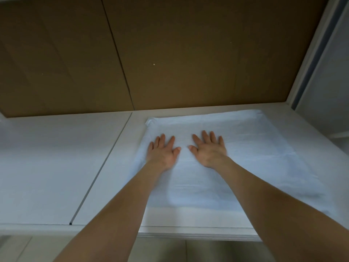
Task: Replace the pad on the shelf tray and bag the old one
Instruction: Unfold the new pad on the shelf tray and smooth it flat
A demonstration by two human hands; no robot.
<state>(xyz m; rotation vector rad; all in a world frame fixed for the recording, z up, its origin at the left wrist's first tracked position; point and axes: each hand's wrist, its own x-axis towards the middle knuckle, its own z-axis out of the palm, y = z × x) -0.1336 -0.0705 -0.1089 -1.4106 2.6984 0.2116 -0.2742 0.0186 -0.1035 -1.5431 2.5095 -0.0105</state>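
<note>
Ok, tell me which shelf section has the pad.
The right section, under the left hand and right hand: a pale blue pad covers it. The left section, past the seam, shows bare white.

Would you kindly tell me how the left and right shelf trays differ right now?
The right shelf tray carries a pale blue pad; the left shelf tray lies bare. The left hand and right hand rest flat on that pad; nothing touches the left tray. Both are white, side by side.
</note>
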